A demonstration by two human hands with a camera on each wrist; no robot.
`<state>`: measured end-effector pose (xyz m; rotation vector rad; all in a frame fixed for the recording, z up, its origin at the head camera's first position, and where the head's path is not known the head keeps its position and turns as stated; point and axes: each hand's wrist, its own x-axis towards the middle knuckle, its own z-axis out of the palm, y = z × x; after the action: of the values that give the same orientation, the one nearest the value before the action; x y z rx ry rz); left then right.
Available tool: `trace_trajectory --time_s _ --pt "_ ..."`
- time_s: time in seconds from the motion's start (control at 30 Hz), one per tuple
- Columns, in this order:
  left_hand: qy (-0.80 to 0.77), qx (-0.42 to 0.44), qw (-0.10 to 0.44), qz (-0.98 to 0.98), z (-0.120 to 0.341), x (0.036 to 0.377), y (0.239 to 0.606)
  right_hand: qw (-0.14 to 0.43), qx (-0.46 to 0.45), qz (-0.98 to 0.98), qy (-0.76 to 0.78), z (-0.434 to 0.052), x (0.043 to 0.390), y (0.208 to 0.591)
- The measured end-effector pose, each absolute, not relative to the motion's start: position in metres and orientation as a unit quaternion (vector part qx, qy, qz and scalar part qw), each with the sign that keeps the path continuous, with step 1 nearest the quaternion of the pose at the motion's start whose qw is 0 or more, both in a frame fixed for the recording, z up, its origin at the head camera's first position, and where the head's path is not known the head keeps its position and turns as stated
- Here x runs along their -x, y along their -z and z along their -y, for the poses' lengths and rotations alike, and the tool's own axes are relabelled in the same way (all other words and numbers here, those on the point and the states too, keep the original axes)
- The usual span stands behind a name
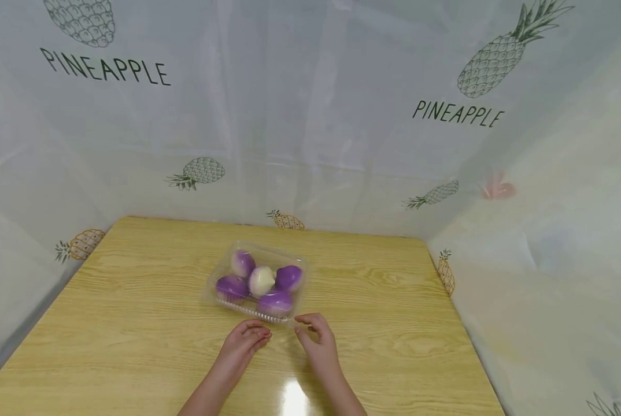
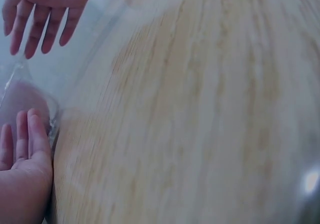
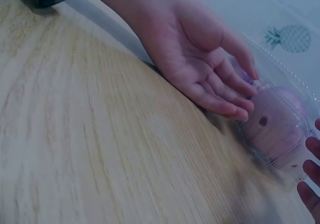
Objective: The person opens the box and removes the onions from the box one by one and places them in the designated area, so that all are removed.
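Observation:
A clear plastic clamshell box (image 1: 266,255) sits on the table, holding several round purple-and-cream vegetables, one of them a mostly cream piece (image 1: 261,281) in the middle. My left hand (image 1: 244,345) is just in front of the box's near edge, palm turned inward and fingers loosely bent, holding nothing. By the near right corner, my right hand (image 1: 318,342) has its thumb and fingers apart and gently curved, with nothing between them. In the right wrist view, fingertips come right up to the box (image 3: 280,129), and its ridged edge shows.
The wood-grain table (image 1: 373,312) extends to both sides of the box. A pale plastic sheet (image 1: 300,115) printed with pineapples hangs behind it and along the sides. Light glares off the table near the front.

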<state>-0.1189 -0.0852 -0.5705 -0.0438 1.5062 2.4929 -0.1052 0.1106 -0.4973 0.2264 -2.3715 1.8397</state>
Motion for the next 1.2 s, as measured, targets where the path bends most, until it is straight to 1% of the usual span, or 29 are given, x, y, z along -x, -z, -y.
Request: trace_trajectory --time_s 0.13,0.37,0.6,0.77,0.83,0.93,1.2 --pt "-0.837 0.009 0.118 -0.535 0.084 0.121 0.569 0.059 -0.088 0.786 -0.609 -0.105 0.106 0.498" --pt "-0.787 0.014 0.142 -0.6 0.084 0.121 0.567 0.04 -0.094 0.783 -0.613 -0.098 0.106 0.497" --pt "-0.772 -0.009 0.149 -0.618 0.084 0.121 0.563 0.035 -0.106 0.79 -0.603 -0.092 0.106 0.495" --pt "-0.781 -0.013 0.145 -0.608 0.085 0.121 0.564 0.03 -0.11 0.803 -0.586 -0.09 0.113 0.515" --pt "-0.786 -0.012 0.143 -0.601 0.086 0.121 0.565 0.041 -0.118 0.812 -0.57 -0.09 0.115 0.525" --pt "-0.79 -0.013 0.143 -0.596 0.086 0.121 0.568 0.071 -0.136 0.823 -0.547 -0.091 0.117 0.534" --pt "-0.8 -0.016 0.154 -0.579 0.089 0.114 0.569 0.175 -0.209 0.846 -0.458 -0.092 0.116 0.542"
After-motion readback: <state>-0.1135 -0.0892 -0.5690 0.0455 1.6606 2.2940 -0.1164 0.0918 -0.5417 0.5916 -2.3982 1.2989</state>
